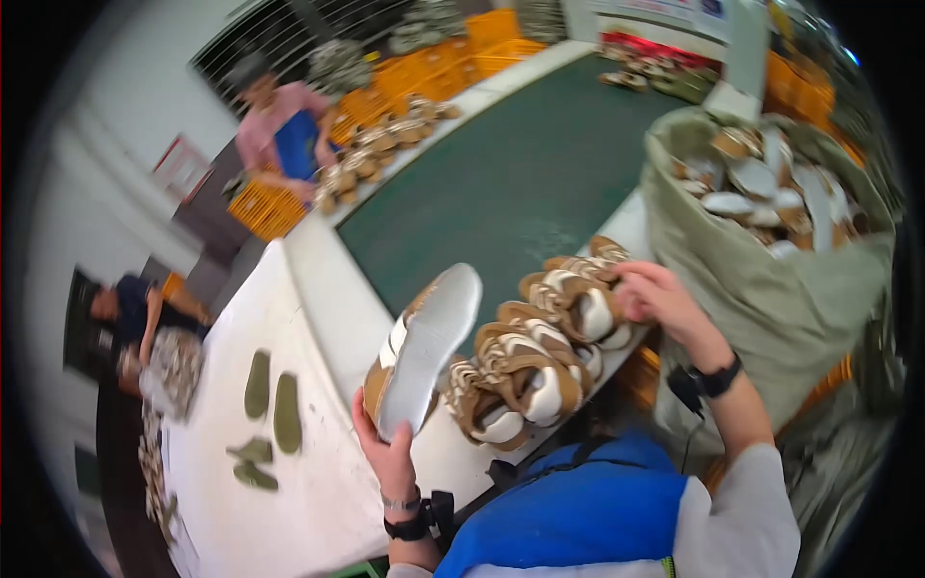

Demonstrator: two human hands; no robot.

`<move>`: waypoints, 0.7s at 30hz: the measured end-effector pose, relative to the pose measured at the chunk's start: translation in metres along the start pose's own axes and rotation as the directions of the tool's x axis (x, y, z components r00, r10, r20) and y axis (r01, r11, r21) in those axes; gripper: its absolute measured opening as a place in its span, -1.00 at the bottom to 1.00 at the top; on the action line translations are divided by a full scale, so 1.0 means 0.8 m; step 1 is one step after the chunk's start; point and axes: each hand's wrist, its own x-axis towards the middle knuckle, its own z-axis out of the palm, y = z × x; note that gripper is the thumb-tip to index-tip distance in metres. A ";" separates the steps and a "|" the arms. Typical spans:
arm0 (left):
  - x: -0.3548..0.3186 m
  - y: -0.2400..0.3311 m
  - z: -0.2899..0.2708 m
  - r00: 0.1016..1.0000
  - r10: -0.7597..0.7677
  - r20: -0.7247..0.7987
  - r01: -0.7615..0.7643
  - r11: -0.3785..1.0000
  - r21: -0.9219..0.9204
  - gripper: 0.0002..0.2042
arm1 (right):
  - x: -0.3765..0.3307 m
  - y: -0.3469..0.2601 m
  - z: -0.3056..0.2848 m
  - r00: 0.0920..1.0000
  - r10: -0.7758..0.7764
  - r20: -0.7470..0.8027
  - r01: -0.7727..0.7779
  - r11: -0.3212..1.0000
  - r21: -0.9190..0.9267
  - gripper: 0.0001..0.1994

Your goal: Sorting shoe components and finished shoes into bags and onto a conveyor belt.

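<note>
The left hand gripped a brown-and-white shoe by its heel, sole turned up, just above the white table. The right hand rested curled on a row of matching shoes at the table's edge; whether it pinched one was unclear. Beside it stood a green sack filled with shoes. Dark insoles lay further left.

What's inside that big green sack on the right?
The sack is filled to its open mouth with brown and white shoes, soles and uppers jumbled together. Only the top layer shows; the cloth hides everything deeper down.
</note>
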 end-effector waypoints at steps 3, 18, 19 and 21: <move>0.006 -0.018 -0.036 0.954 0.220 -0.204 -0.115 0.896 0.429 -0.33 | -0.021 -0.005 -0.028 0.983 -0.001 -0.185 -0.007 0.999 -0.044 -0.77; -0.064 -0.190 -0.087 0.840 -0.135 0.526 -0.414 0.465 0.782 -0.40 | -0.082 -0.104 -0.216 0.812 -0.458 -0.362 0.126 0.743 -0.657 -0.78; -0.063 -0.189 -0.089 0.846 -0.110 0.521 -0.386 0.547 0.742 -0.42 | -0.088 -0.135 -0.238 0.815 -0.388 -0.431 0.026 0.766 -0.642 -0.77; -0.067 -0.182 -0.099 0.831 -0.165 0.532 -0.386 0.517 0.764 -0.43 | -0.078 -0.155 -0.312 0.768 -0.417 -0.487 0.003 0.762 -0.647 -0.78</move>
